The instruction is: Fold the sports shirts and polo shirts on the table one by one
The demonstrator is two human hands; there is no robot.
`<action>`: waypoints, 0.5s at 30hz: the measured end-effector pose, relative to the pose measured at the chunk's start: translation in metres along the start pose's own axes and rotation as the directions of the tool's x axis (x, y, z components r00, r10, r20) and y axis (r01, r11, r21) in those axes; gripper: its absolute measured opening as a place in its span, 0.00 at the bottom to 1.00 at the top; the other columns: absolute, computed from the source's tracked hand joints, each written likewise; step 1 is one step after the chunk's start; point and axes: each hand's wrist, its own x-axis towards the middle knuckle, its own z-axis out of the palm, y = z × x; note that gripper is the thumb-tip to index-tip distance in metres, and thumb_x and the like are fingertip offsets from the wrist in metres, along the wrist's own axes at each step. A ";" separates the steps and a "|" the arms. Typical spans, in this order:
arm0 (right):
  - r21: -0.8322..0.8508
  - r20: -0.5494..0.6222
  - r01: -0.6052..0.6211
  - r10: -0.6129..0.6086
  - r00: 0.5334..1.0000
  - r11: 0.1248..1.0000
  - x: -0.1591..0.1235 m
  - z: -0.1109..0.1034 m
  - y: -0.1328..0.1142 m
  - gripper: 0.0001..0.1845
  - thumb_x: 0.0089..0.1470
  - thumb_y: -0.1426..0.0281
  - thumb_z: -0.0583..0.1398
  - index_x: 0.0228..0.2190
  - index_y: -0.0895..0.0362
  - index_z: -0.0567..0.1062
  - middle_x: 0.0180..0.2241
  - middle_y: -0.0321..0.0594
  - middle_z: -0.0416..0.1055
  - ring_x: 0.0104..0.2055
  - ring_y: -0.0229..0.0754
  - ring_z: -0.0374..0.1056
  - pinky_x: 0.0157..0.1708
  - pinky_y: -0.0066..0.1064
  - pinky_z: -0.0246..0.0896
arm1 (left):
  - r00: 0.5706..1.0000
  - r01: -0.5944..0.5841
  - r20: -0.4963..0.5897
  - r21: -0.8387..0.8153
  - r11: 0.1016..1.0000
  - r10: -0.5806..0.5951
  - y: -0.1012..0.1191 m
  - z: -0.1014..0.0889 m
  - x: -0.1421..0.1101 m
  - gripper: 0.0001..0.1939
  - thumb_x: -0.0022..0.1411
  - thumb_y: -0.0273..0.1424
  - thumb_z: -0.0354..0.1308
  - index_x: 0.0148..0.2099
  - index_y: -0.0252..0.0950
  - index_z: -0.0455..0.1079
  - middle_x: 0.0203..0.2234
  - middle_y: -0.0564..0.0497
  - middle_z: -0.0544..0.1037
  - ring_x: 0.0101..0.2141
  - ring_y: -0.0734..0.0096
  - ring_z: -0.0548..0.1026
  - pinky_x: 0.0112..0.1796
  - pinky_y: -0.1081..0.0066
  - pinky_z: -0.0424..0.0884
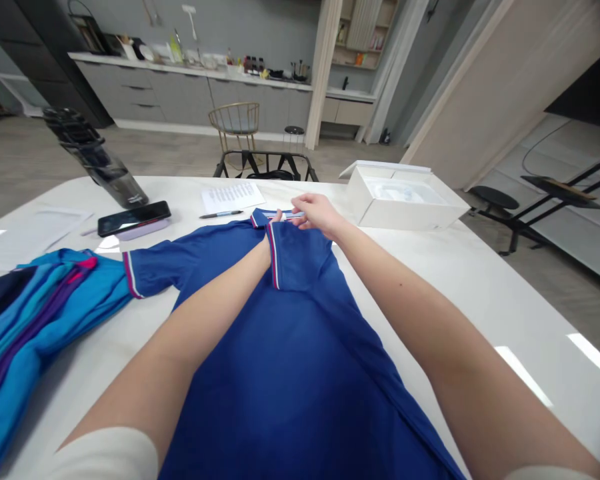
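Observation:
A dark blue short-sleeved polo shirt (285, 360) lies spread on the white table, its collar at the far end. One sleeve (297, 257), edged in white and red, is folded inward over the body. My left hand (276, 223) is at the collar beside this cuff; the sleeve covers most of its fingers, so its grip is hidden. Just right of it, my right hand (316, 212) hovers at the collar with loosely bent fingers apart, the lower fingertips close to the fabric. Whether they touch it I cannot tell. The other sleeve (153, 267) stretches out to the left.
Bright blue, purple and navy clothes (55, 313) are heaped at left. Behind them are a phone (134, 219), a dark bottle (97, 160), a pen (221, 215) and a printed sheet (233, 195). An open white box (405, 210) stands at the right back of the table (480, 293).

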 end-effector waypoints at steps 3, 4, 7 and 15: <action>-0.438 -0.234 0.001 -0.115 0.965 0.899 0.016 -0.012 0.051 0.11 0.60 0.71 0.58 0.42 0.57 0.78 0.43 0.47 0.76 0.47 0.50 0.73 0.49 0.45 0.71 | 0.973 0.215 0.163 -0.356 0.909 -0.167 -0.030 -0.036 -0.027 0.24 0.70 0.45 0.51 0.47 0.30 0.78 0.29 0.42 0.83 0.38 0.57 0.83 0.46 0.59 0.78; -0.578 -0.235 -0.004 -0.161 0.959 0.816 0.018 -0.020 0.067 0.14 0.59 0.72 0.57 0.44 0.56 0.79 0.48 0.49 0.75 0.53 0.54 0.69 0.54 0.50 0.67 | 0.951 0.296 0.230 -0.471 0.831 -0.209 -0.036 -0.043 -0.034 0.26 0.68 0.49 0.53 0.49 0.31 0.77 0.35 0.40 0.84 0.42 0.56 0.83 0.46 0.60 0.78; -0.794 -0.156 -0.024 -0.167 0.974 0.608 0.022 -0.042 0.107 0.23 0.58 0.72 0.54 0.52 0.50 0.78 0.61 0.49 0.66 0.64 0.62 0.58 0.58 0.66 0.57 | 0.906 0.424 0.251 -0.502 0.754 -0.342 -0.041 -0.045 -0.047 0.29 0.60 0.52 0.62 0.52 0.34 0.75 0.44 0.39 0.83 0.48 0.54 0.80 0.49 0.60 0.75; -0.803 -0.127 0.052 -0.256 0.958 0.593 0.022 -0.053 0.133 0.16 0.61 0.63 0.57 0.44 0.54 0.80 0.56 0.52 0.68 0.60 0.57 0.62 0.57 0.52 0.61 | 0.908 0.349 -0.181 -0.170 0.922 -0.377 -0.044 -0.024 -0.051 0.16 0.56 0.24 0.61 0.47 0.37 0.76 0.42 0.46 0.81 0.44 0.61 0.78 0.47 0.67 0.72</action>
